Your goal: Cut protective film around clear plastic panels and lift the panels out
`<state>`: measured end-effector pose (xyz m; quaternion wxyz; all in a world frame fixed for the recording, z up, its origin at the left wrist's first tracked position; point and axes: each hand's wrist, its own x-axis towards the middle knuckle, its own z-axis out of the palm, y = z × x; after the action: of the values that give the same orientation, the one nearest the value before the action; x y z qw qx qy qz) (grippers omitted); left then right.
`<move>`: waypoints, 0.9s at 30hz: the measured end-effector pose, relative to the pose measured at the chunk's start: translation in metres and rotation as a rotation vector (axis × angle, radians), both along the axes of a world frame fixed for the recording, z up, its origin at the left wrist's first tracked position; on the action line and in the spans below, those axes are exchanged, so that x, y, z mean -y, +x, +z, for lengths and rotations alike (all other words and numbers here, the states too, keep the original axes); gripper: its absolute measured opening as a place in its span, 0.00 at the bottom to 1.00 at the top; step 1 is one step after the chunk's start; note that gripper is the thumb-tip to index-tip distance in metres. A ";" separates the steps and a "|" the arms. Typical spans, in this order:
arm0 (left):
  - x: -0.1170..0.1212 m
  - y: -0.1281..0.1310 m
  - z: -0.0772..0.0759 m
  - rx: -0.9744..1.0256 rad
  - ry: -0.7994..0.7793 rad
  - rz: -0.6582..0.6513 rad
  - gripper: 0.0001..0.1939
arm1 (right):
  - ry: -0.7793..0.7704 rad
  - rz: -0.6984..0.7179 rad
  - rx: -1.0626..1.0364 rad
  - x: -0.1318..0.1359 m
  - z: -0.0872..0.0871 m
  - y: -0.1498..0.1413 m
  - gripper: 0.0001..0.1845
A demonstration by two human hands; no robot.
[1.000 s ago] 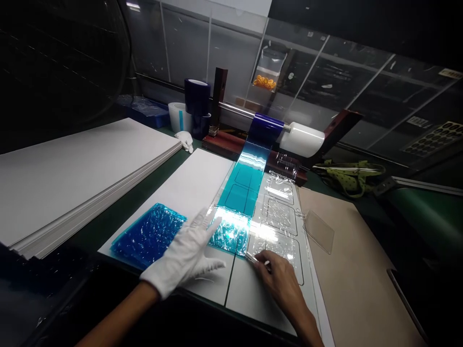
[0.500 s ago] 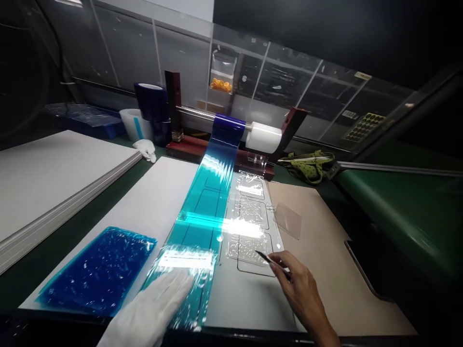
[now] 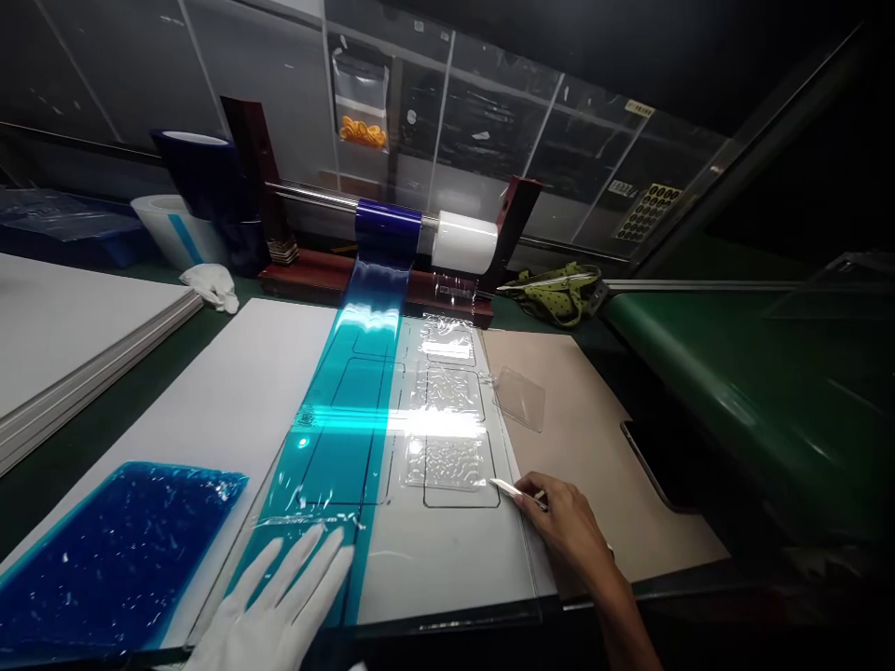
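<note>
**A:** Where does the film lie at this moment?

**B:** The cyan protective film (image 3: pixel 342 419) runs from the far end of the white board (image 3: pixel 210 438) down to its near edge, ending under the gloved left hand (image 3: pixel 276 606). A second ago it stopped short of there; now it reaches all the way and lies flatter.

**A:** What is that left grip doing?

**B:** It's released. The fingers of the white cotton glove are spread flat on the film, holding nothing.

**A:** And the right?

**B:** The bare right hand (image 3: pixel 566 527) is clenched on a slim white-handled craft knife (image 3: pixel 517 491). Its tip sits just beside the clear plastic sheet (image 3: pixel 447 463), which has rounded outlines cut into it and lies right of the film, partly under its edge.

**A:** What's around them?

**B:** Far off, a dark blue film roll (image 3: pixel 388 219) sits on a steel rod (image 3: pixel 314 196) beside a white roller (image 3: pixel 465 242). Near left lies a cut piece of blue film (image 3: pixel 118 559). Left of the board is a stack of white boards (image 3: pixel 76 335) on the dark green counter (image 3: pixel 104 419). To the right, a loose clear plastic square (image 3: pixel 518 399) rests on a tan board (image 3: pixel 559 401).
</note>
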<state>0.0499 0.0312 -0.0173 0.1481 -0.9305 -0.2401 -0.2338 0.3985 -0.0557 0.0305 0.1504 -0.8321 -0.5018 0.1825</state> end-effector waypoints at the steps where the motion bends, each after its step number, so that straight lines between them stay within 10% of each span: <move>1: -0.004 0.021 0.013 -0.070 -0.082 0.050 0.44 | -0.003 0.000 -0.029 -0.003 0.001 -0.002 0.12; 5: -0.025 0.106 0.038 -0.096 -0.410 -0.035 0.42 | 0.022 0.030 -0.192 -0.011 0.001 -0.005 0.12; 10: -0.052 0.153 0.018 -0.044 -0.475 -0.050 0.33 | 0.115 0.081 -0.489 -0.010 -0.005 0.005 0.13; 17: -0.057 0.150 0.010 0.005 -0.279 -0.153 0.27 | 0.171 0.027 -0.460 0.008 -0.010 0.021 0.15; 27: 0.037 0.095 0.006 -0.099 0.004 -0.175 0.26 | 0.169 -0.124 -0.238 0.045 0.000 0.026 0.15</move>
<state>0.1454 -0.0057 -0.0111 0.1406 -0.9580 -0.1497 -0.2002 0.4244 -0.1012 0.0304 0.2894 -0.8182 -0.4416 0.2274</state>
